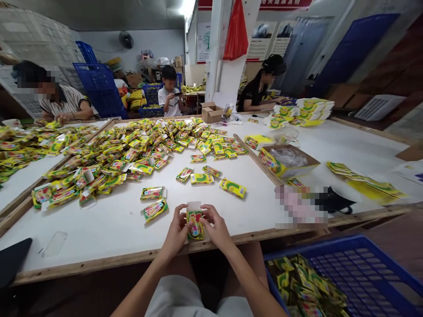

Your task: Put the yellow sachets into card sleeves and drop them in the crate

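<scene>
Both my hands hold one small yellow-green printed carton [195,222] upright at the near edge of the white table [109,229]; its white top flap stands open. My left hand [176,232] pinches the carton's left side. My right hand [216,228] grips its right side, fingers curled round it. Two flat cartons [153,202] lie just left of my hands, and a few more [211,178] lie ahead. A large heap of the same cartons [132,147] covers the table's middle and left.
A blue plastic crate [363,273] with finished cartons stands at my lower right. An open cardboard box [291,160] with plastic film sits on the right. A wooden strip [257,160] divides the table. Three people sit at the far side. A dark object [13,259] lies at the left edge.
</scene>
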### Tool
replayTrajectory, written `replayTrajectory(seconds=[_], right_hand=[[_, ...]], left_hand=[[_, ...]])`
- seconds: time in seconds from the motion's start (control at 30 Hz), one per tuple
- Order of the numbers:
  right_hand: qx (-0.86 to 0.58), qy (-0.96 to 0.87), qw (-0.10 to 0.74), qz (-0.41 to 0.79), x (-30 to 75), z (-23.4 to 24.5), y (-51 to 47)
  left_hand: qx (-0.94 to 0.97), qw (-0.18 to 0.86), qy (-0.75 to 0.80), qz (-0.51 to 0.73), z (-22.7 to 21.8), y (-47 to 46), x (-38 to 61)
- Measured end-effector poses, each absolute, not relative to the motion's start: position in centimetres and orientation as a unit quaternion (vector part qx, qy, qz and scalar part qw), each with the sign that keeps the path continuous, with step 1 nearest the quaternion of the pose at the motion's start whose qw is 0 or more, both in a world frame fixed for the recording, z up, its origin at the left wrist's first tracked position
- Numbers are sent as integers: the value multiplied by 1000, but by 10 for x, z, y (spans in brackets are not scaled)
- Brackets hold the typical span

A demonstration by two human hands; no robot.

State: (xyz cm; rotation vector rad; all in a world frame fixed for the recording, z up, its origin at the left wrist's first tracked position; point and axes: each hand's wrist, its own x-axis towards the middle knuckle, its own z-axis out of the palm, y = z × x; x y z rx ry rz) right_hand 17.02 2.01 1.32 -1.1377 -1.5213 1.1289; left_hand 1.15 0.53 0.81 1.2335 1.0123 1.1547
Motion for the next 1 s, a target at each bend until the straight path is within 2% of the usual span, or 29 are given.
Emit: replayTrajectory(seconds=[0.23, 0.4, 0.67, 0.87, 1.0], right_hand=[[-439, -660, 396, 464, 174, 11, 44], [-421, -645, 424, 477, 166, 14, 52], [-427, -684, 414, 423, 170, 33, 34], [-469, -675, 399, 407, 163, 36, 44], [-460, -687, 386, 408, 168, 39, 49]], left_hand=[[543, 565, 436, 442, 2, 22, -7], [523, 541, 414, 512, 1, 28, -11], [581, 443, 476, 489, 21, 17, -1], [550, 422, 512, 507, 20, 25, 4], [536, 450, 503, 506, 19, 28, 2]])
